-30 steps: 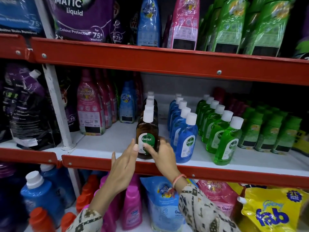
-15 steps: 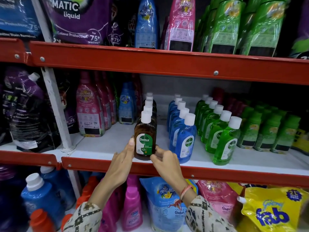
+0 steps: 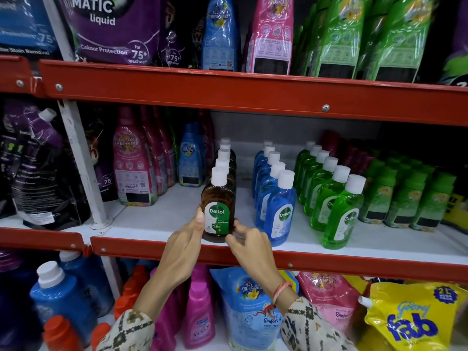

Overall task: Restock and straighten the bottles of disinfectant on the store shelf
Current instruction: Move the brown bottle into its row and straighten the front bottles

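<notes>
Amber front bottle (image 3: 217, 211) of the brown disinfectant file stands upright at the front lip of the white shelf (image 3: 162, 219), held between both hands; the left hand (image 3: 183, 245) presses thumb and fingertips on its left side, the right hand (image 3: 249, 245) pinches its lower right edge, so each grip is closed lightly on this one bottle, label facing out.

Step in hand, as judged: straightening the lead bottle of its file; restocking appears largely done. The next move calls for a small twist to square the label with the red shelf edge (image 3: 329, 264), then release without nudging the bottles behind.

Count by file: brown file (image 3: 224, 158), five white caps visible, possibly more hidden behind; blue file (image 3: 274, 188), five; green file (image 3: 329, 188), six. A bare strip of shelf separates brown from blue; blue and green files stand near each other. Fabric-conditioner bottles (image 3: 410, 196) at the right are too blurred to count.
</notes>
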Demonstrator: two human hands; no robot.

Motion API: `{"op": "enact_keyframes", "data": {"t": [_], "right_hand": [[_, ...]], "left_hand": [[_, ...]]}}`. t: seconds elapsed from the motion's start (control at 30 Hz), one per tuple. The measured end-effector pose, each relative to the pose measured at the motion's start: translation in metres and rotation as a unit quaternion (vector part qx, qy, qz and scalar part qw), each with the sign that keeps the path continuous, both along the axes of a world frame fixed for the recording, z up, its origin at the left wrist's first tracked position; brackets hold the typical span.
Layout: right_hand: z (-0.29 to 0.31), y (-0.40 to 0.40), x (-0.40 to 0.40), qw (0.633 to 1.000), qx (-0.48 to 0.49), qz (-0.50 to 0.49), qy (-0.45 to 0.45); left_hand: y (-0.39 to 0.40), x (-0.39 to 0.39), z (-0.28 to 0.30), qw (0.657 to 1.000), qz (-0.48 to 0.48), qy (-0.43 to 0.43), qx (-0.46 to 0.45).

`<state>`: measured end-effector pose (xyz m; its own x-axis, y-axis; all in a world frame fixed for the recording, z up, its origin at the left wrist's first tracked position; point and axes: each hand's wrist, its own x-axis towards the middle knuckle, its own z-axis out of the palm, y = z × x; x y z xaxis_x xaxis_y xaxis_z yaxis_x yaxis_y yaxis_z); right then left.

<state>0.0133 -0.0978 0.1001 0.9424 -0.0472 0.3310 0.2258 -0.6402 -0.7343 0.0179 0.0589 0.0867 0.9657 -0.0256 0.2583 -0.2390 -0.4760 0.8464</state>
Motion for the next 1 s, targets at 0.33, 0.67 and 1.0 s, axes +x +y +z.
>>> {"op": "enact_keyframes", "data": {"t": [0.33, 0.67, 1.0], "right_hand": [[-0.007, -0.007, -0.002, 0.998, -0.035, -0.003, -0.057], [-0.005, -0.077, -0.013, 0.964, 0.115, -0.138, -0.198], [-0.003, -0.109, 0.012, 0.995, 0.021, 0.014, 0.100]], "left_hand": [[-0.002, -0.006, -0.008, 0.999, 0.016, -0.034, -0.029], [-0.040, -0.025, -0.011, 0.975, 0.108, -0.178, -0.076], [-0.111, -0.026, 0.016, 0.980, -0.173, 0.082, 0.048]]}}
